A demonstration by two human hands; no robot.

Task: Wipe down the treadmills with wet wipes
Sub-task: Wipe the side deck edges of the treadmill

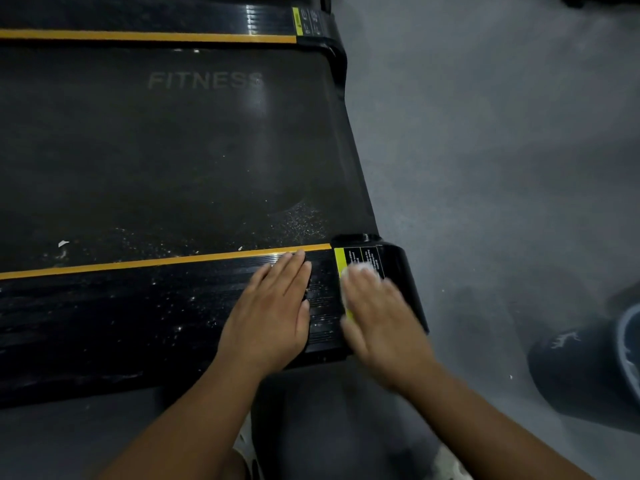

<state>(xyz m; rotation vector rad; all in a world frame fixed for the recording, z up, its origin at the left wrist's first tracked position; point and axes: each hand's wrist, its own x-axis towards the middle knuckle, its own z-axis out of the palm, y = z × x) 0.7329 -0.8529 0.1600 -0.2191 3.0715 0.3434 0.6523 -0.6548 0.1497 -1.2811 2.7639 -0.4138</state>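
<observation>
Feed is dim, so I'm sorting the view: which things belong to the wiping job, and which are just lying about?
In the job: wet wipe under the right hand; treadmill end cap; side rail with the left hand flat on it.
Lying about: dark container on the floor; white scrap on the belt.

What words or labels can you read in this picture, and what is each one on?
"FITNESS": grey letters on the treadmill belt.
Near label, yellow and black, on the end cap: print too blurred, partly under the right hand.
Far label on the far rail: too small to read.
White mark on the dark container: illegible.
</observation>
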